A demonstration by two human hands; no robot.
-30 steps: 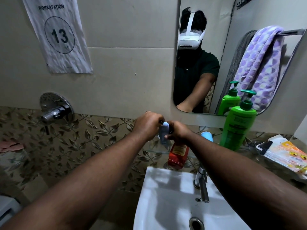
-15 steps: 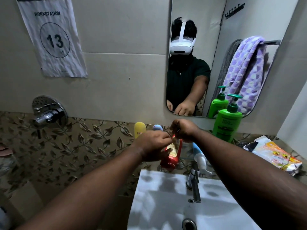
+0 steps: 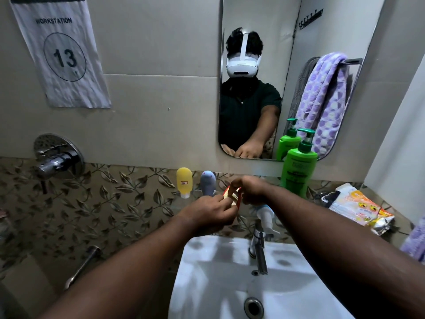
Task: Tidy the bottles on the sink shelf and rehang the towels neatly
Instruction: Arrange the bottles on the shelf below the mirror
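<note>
Both hands hold a small red bottle (image 3: pixel 232 195) above the glass shelf (image 3: pixel 319 196); my left hand (image 3: pixel 210 211) grips its lower part and my right hand (image 3: pixel 250 188) pinches its top. A yellow tube (image 3: pixel 184 181) and a blue-grey tube (image 3: pixel 208 183) stand upright on the shelf to the left. A tall green pump bottle (image 3: pixel 297 171) stands to the right. A white and blue bottle (image 3: pixel 264 215) lies on its side under my right wrist. In the mirror, a purple dotted towel (image 3: pixel 322 100) and a grey towel (image 3: pixel 303 84) hang on a bar.
A white basin (image 3: pixel 218 272) with a chrome tap (image 3: pixel 258 252) sits below the shelf. Crumpled orange and white packets (image 3: pixel 358 208) lie at the shelf's right end. A chrome wall valve (image 3: pixel 56 157) is on the left. Purple cloth (image 3: pixel 415 240) shows at the right edge.
The blue-grey tube, held a second ago, now stands on the shelf beside the yellow one. Both hands have taken up the red bottle and lifted it slightly.
</note>
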